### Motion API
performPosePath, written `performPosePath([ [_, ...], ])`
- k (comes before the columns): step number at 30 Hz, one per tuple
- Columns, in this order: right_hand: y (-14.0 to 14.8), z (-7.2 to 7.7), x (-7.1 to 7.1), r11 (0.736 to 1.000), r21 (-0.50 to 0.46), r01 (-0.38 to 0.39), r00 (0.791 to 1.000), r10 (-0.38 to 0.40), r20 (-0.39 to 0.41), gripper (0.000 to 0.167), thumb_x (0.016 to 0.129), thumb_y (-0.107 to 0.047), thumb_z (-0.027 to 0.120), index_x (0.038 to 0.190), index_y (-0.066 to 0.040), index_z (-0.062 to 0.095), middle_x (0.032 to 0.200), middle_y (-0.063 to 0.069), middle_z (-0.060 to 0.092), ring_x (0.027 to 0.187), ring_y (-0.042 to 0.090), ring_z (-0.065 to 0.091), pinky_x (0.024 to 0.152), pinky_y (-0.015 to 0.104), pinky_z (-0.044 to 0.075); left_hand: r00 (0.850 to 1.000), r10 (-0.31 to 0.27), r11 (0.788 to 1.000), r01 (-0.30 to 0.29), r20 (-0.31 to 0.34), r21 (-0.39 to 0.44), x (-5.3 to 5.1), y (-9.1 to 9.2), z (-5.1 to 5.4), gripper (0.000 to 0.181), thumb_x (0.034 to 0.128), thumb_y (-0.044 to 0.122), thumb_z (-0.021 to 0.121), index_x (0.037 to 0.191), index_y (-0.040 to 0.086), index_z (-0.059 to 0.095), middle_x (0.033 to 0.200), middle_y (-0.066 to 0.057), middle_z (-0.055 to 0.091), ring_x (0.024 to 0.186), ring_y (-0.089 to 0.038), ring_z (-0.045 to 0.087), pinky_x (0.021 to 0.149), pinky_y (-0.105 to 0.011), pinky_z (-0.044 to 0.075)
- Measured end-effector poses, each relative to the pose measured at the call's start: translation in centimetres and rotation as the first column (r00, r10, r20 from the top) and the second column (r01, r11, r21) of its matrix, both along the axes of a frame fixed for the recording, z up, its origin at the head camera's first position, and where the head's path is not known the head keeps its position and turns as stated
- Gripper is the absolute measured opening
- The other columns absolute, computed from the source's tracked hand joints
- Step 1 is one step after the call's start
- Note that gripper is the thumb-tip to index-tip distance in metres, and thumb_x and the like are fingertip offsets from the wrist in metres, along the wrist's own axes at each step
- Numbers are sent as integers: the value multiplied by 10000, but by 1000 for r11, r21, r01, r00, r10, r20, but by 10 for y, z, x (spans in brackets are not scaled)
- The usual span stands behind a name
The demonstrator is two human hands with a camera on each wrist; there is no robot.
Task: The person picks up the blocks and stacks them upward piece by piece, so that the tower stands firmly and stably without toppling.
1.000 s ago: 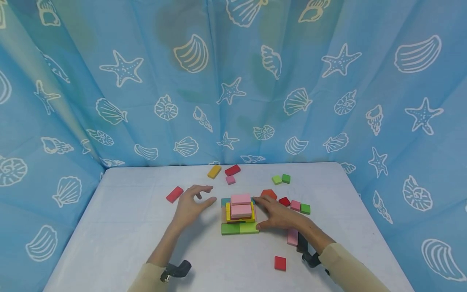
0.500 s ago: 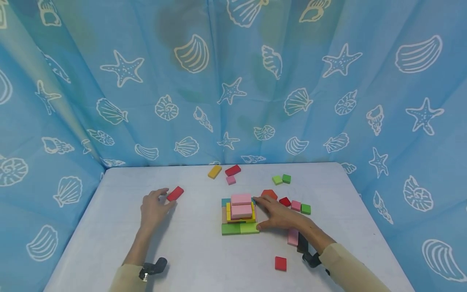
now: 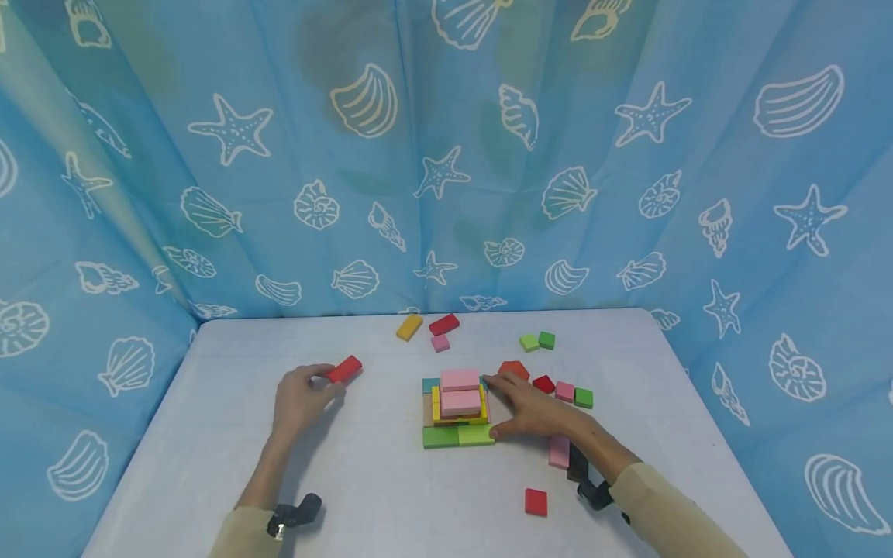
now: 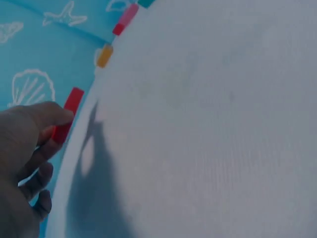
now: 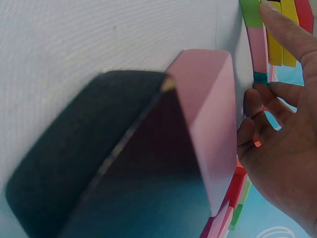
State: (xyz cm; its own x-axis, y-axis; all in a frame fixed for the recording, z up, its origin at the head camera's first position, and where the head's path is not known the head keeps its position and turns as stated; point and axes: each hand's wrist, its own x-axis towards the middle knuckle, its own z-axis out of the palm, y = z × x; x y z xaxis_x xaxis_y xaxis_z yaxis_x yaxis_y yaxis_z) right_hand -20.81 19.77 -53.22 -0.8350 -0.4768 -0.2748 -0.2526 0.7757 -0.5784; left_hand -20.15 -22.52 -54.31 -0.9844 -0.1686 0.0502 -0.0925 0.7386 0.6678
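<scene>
My left hand [image 3: 303,399] pinches a red oblong block [image 3: 346,370] between thumb and fingers at the left. The left wrist view shows that red block [image 4: 68,115] upright in the fingers, above the white cloth. At the middle stands a layered block stack: pink blocks [image 3: 460,392] on top, yellow blocks [image 3: 437,407] below, and a base with green blocks [image 3: 442,438] in front. My right hand [image 3: 537,407] rests against the stack's right side, thumb on the light green block [image 3: 477,435]. Its other fingers lie loosely bent near the teal end [image 5: 260,78] of the base.
Behind the stack lie yellow [image 3: 409,327], red [image 3: 444,324] and pink [image 3: 440,343] blocks. Green blocks [image 3: 547,340] lie at the back right. Beside the right hand are several small blocks, a pink block [image 3: 560,452] and a dark block [image 3: 578,463]. A red square [image 3: 536,502] lies in front.
My left hand has moved left from beside the stack to the red oblong block, taken hold of it and shifted it slightly right. The right hand stays at the stack.
</scene>
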Motion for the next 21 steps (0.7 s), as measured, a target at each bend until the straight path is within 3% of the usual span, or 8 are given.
performPosePath([
  [4,0,0,0,1000,4,0,1000,0,-3,1042,711,-492,878,1575,-307,326,1610,37,310,1473,296,304,1016,569,470,996,-70,997,71,-47,21,3,19,15,384,884,265,766,1254,191,694,1210,-64,661,1071,-274,563,819,-427,492],
  [7,0,0,0,1000,0,2,1000,-2,-1,1041,710,-489,879,1574,-302,330,1608,38,315,1473,298,304,1018,569,469,985,-136,990,139,-106,26,7,39,28,383,867,295,790,1235,238,700,1183,-6,663,1031,-227,560,792,-391,483],
  [13,1,0,0,1000,-6,1,1000,-1,-1,1042,710,-492,879,1575,-301,329,1606,38,318,1472,298,304,1021,566,468,934,-297,944,318,-199,85,19,77,47,372,825,308,833,1176,291,713,1143,86,658,1043,-268,596,804,-472,547],
  [17,1,0,0,1000,-10,-7,1000,7,-8,1042,710,-496,877,1575,-298,330,1603,40,322,1470,301,306,1016,567,471,900,-384,906,410,-206,106,26,97,56,364,807,304,848,1146,324,718,1138,127,656,1059,-263,603,820,-506,551],
  [21,1,-1,0,1000,-13,-14,1000,14,-22,1039,712,-488,877,1575,-290,333,1599,46,327,1468,311,311,1009,572,475,881,-441,882,461,-173,100,32,113,60,370,805,296,848,1150,341,724,1130,135,655,1084,-269,601,848,-510,541],
])
